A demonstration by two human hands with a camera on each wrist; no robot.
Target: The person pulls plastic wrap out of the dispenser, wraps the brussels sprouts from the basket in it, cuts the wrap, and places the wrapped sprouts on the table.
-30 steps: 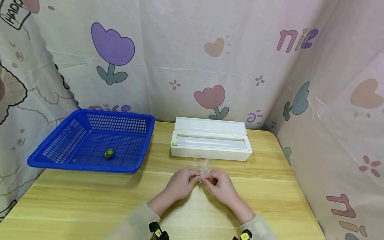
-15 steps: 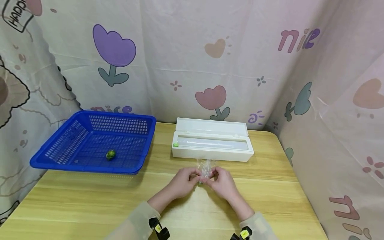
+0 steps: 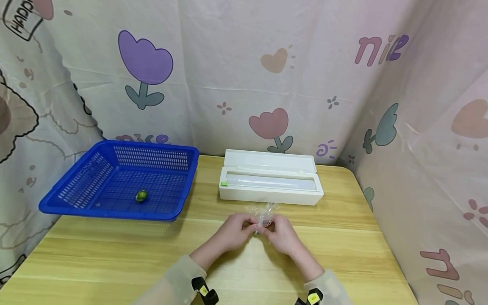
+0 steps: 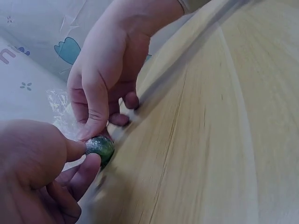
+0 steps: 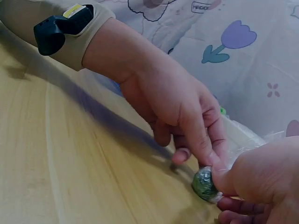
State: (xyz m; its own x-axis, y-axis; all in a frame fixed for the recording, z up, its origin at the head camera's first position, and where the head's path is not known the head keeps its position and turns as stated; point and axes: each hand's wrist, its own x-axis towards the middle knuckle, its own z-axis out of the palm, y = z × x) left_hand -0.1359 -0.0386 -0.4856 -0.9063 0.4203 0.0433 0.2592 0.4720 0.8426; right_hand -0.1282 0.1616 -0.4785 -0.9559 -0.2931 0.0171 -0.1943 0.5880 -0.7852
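A small, round, dark green fruit (image 4: 101,147), its kind unclear, is wrapped in glossy cling film and sits low over the table between both hands. My left hand (image 3: 235,232) pinches the film right at the fruit with thumb and fingers. From the other side my right hand (image 3: 284,235) also pinches the gathered cling film (image 3: 265,215), thumb close to the left thumb. Loose film sticks up in a crumpled tuft beyond the fingers. In the right wrist view the wrapped fruit (image 5: 204,185) shows beneath the meeting fingertips; in the head view the hands mostly cover it.
Just behind the hands stands a long white box (image 3: 270,195), lid up, holding a roll of cling film (image 3: 270,182). On the left is a blue plastic basket (image 3: 114,212) with one small green fruit (image 3: 141,195) inside. Printed curtains enclose the wooden table (image 3: 114,258).
The hands keep pinching at nearly the same spot, with small finger shifts. The tuft of film has gathered and leans more to the right. Basket and box stay put.
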